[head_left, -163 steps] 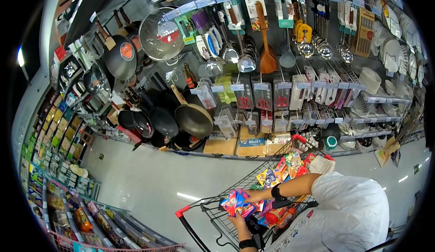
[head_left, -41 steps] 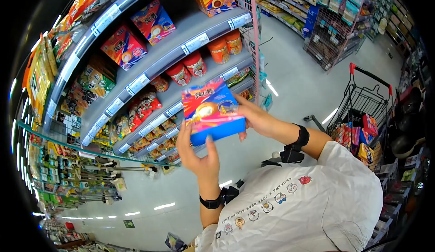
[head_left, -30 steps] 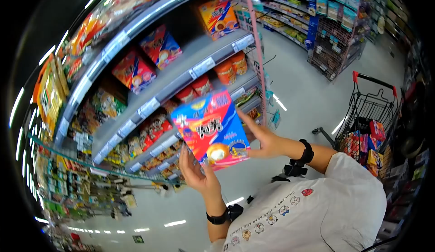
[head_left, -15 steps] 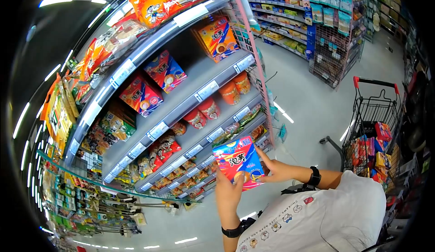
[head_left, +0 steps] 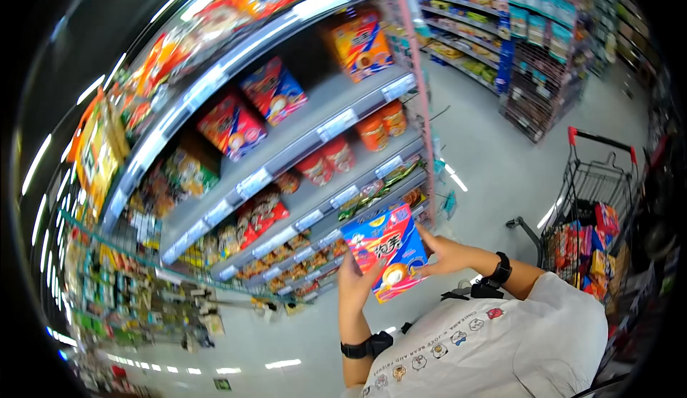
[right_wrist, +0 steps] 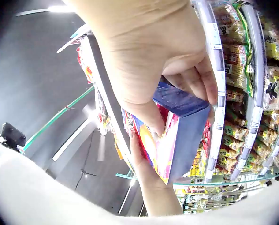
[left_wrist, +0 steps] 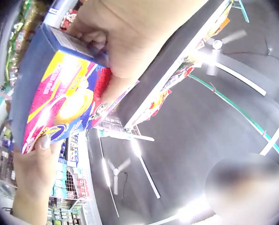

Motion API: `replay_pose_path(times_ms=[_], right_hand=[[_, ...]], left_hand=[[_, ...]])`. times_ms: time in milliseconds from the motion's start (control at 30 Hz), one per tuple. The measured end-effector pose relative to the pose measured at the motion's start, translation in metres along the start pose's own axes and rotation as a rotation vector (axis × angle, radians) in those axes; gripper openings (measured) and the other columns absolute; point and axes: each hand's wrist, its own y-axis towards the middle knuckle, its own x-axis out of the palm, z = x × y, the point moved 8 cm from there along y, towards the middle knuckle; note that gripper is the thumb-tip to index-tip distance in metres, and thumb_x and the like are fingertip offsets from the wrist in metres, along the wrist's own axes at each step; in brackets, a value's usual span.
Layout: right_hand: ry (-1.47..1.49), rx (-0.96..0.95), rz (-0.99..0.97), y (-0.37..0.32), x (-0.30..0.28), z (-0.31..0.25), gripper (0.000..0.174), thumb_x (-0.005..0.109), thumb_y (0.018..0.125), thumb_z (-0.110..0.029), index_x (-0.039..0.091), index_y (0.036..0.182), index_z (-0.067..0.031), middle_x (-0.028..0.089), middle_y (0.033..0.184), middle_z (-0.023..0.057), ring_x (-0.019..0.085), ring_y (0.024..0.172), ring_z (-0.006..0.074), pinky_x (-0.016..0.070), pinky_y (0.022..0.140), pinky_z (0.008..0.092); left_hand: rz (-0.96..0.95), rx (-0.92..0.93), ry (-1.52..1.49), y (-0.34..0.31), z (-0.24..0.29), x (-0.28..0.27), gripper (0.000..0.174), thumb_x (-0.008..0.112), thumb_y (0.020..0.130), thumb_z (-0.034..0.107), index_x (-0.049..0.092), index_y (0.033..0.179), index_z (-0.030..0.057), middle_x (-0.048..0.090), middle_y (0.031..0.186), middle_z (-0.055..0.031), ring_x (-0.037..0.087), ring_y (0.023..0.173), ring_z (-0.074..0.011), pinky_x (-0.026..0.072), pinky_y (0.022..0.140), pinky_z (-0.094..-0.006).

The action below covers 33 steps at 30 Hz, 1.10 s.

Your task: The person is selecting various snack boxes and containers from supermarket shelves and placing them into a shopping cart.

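A blue, red and pink snack box (head_left: 386, 248) is held between both hands, tilted, in front of the lower shelves. My left hand (head_left: 356, 283) grips its left edge, thumb on the printed front. On the box's right side, my right hand (head_left: 452, 255) pinches it, thumb over the front. The left wrist view has the left hand (left_wrist: 125, 42) across one end of the box (left_wrist: 64, 93), and the right hand (left_wrist: 36, 164) at another corner. In the right wrist view the right hand's (right_wrist: 144, 61) fingers wrap behind the box (right_wrist: 184, 131).
Curved shelves (head_left: 300, 140) carry similar boxes (head_left: 274, 90), orange-lidded jars (head_left: 372, 132) and snack bags. To the right stands a shopping cart (head_left: 601, 173) holding colourful packages (head_left: 607, 219). A wire rack (head_left: 537, 90) is beyond the aisle floor (head_left: 472, 176).
The cart-side scene gave way to the snack shelves, and the box came into both hands. Since about a second ago the box has moved lower and to the right, with its front still facing up.
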Motion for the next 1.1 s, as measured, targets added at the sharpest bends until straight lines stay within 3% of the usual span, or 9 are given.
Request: replay_pose_path(times_ms=[33, 67, 167, 233, 333, 433, 533, 1033, 1100], right_hand=[[-0.024, -0.018, -0.013, 0.003, -0.003, -0.001, 0.110, 0.072, 0.074, -0.009, -0.015, 0.141, -0.0068, 0.056, 0.112, 0.0202, 0.062, 0.090, 0.0245, 0.0502, 0.080, 0.0357], [0.030, -0.050, 0.044, 0.003, -0.012, -0.011, 0.096, 0.071, 0.074, -0.009, 0.005, 0.144, -0.0046, 0.056, 0.115, 0.0197, 0.061, 0.095, 0.0244, 0.0482, 0.084, 0.0352], [-0.479, -0.302, 0.111, 0.008, -0.053, -0.061, 0.076, 0.069, 0.073, -0.006, 0.029, 0.138, -0.0004, 0.056, 0.117, 0.0179, 0.059, 0.098, 0.0257, 0.0461, 0.087, 0.0346], [-0.568, -0.238, 0.223, -0.001, -0.088, -0.125, 0.066, 0.070, 0.071, -0.013, 0.044, 0.130, -0.0026, 0.051, 0.127, 0.0152, 0.050, 0.117, 0.0323, 0.0404, 0.095, 0.0388], [-0.720, -0.412, 0.289, -0.037, -0.117, -0.233, 0.077, 0.055, 0.077, -0.055, 0.044, 0.129, 0.0000, 0.049, 0.126, 0.0194, 0.051, 0.112, 0.0284, 0.0416, 0.090, 0.0403], [-0.878, -0.643, 0.339, -0.064, -0.126, -0.315, 0.075, 0.054, 0.077, -0.054, 0.044, 0.128, -0.0008, 0.050, 0.125, 0.0186, 0.051, 0.111, 0.0276, 0.0412, 0.090, 0.0400], [-1.001, -0.779, 0.319, -0.055, -0.123, -0.343, 0.072, 0.054, 0.077, -0.054, 0.045, 0.126, -0.0015, 0.050, 0.124, 0.0178, 0.051, 0.110, 0.0267, 0.0409, 0.091, 0.0397], [-1.056, -0.964, 0.295, -0.031, -0.131, -0.352, 0.062, 0.053, 0.079, -0.052, 0.048, 0.120, -0.0052, 0.052, 0.118, 0.0139, 0.051, 0.107, 0.0224, 0.0392, 0.091, 0.0385], [-1.053, -0.971, 0.282, -0.029, -0.136, -0.357, 0.061, 0.053, 0.079, -0.052, 0.049, 0.119, -0.0057, 0.053, 0.117, 0.0134, 0.051, 0.107, 0.0218, 0.0390, 0.092, 0.0383]], left_hand=[[0.019, 0.018, -0.011, -0.001, -0.001, -0.002, 0.048, 0.069, 0.078, 0.002, 0.044, 0.119, -0.0044, 0.058, 0.111, -0.0115, 0.057, 0.099, -0.0156, 0.0452, 0.087, -0.0310], [0.045, 0.051, -0.015, -0.001, 0.003, -0.002, 0.048, 0.069, 0.078, 0.002, 0.045, 0.119, -0.0040, 0.058, 0.112, -0.0111, 0.056, 0.099, -0.0153, 0.0449, 0.087, -0.0310], [0.121, 0.139, -0.085, 0.001, 0.000, -0.005, 0.046, 0.070, 0.078, 0.005, 0.046, 0.117, -0.0035, 0.059, 0.109, -0.0105, 0.057, 0.097, -0.0153, 0.0456, 0.086, -0.0311], [0.202, 0.154, -0.171, -0.002, 0.001, -0.005, 0.045, 0.069, 0.078, 0.005, 0.046, 0.116, -0.0033, 0.060, 0.107, -0.0107, 0.058, 0.095, -0.0157, 0.0469, 0.084, -0.0307], [0.218, 0.179, -0.184, 0.000, 0.001, 0.000, 0.045, 0.069, 0.079, 0.007, 0.046, 0.116, -0.0030, 0.060, 0.106, -0.0110, 0.059, 0.094, -0.0154, 0.0480, 0.083, -0.0303], [0.207, 0.170, -0.155, 0.004, -0.007, 0.005, 0.046, 0.070, 0.079, 0.008, 0.046, 0.117, -0.0027, 0.060, 0.106, -0.0110, 0.059, 0.094, -0.0147, 0.0473, 0.083, -0.0303], [0.161, 0.136, -0.202, 0.004, -0.015, 0.017, 0.048, 0.070, 0.079, 0.008, 0.045, 0.118, -0.0030, 0.059, 0.107, -0.0107, 0.058, 0.095, -0.0151, 0.0466, 0.085, -0.0305], [0.244, 0.186, 0.131, -0.010, -0.013, 0.014, 0.045, 0.074, 0.074, 0.012, 0.049, 0.109, -0.0019, 0.062, 0.101, -0.0107, 0.060, 0.089, -0.0132, 0.0497, 0.078, -0.0284], [0.227, 0.108, 0.158, -0.009, -0.016, 0.010, 0.046, 0.075, 0.073, 0.012, 0.050, 0.109, -0.0021, 0.063, 0.100, -0.0115, 0.062, 0.088, -0.0140, 0.0503, 0.077, -0.0286]])
